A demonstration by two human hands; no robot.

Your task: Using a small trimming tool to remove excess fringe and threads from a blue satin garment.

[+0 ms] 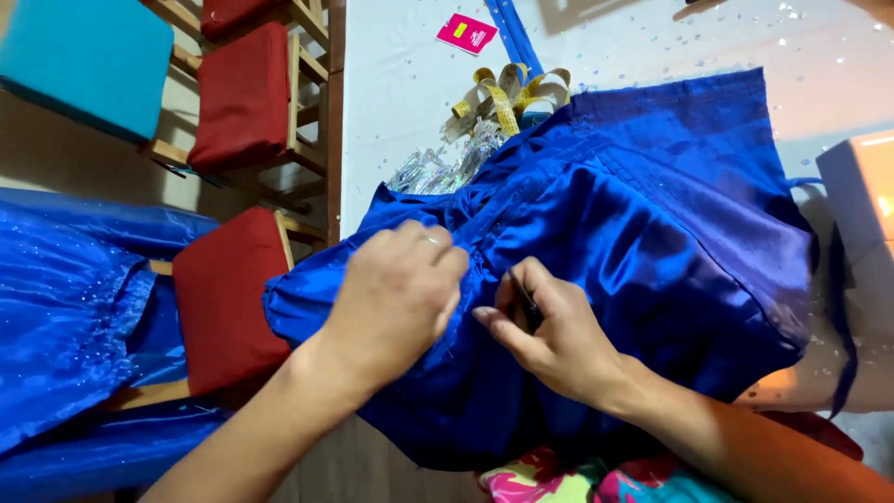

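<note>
A shiny royal-blue satin garment lies bunched on a white table. My left hand rests knuckles-up on its gathered left part, fingers curled and pressing the fabric. My right hand sits just right of it, pinching a thin dark tool, likely a needle or pin, against the cloth. The two hands are almost touching. What lies under the left palm is hidden.
A coiled yellow measuring tape, a clump of clear sequins, a pink card and a blue strip lie at the back. Chairs with red cushions stand left, one draped with blue sparkly fabric. A grey box sits right.
</note>
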